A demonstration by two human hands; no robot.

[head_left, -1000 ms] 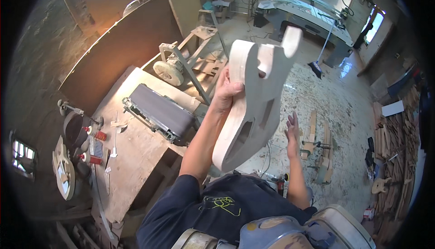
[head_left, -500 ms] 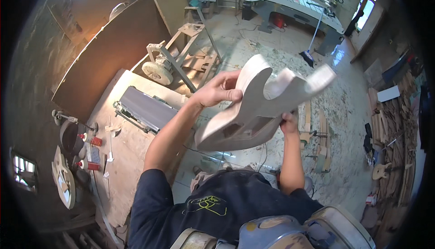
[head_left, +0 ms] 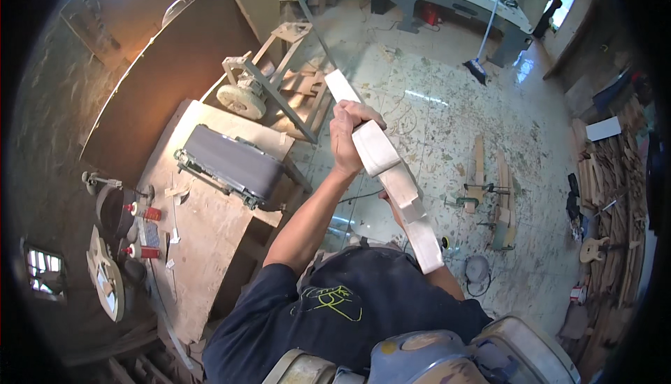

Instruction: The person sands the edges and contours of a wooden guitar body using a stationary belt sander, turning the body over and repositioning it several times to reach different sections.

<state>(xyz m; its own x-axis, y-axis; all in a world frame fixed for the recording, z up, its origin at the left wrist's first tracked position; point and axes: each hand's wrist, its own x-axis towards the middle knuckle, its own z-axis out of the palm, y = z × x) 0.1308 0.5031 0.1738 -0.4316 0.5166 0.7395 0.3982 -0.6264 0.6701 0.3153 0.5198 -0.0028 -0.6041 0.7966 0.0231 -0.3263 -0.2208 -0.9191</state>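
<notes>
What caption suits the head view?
Both hands, left hand uppermost, hold a pale wooden guitar body edge-on beside a workbench.

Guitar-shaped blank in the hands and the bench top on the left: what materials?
Guitar body blank: looks like bare, unfinished pale wood, matte, seen edge-on; the left hand grips it, the right hand is mostly hidden behind it. Workbench top: probably raw plywood or board, tan, dusty, unvarnished.

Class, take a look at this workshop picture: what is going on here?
A person stands in a woodworking shop holding an unfinished wooden guitar body edge-on in front of them. The left hand grips its upper part; the right hand is mostly hidden behind it. A belt sander sits on the workbench to their left.
</notes>
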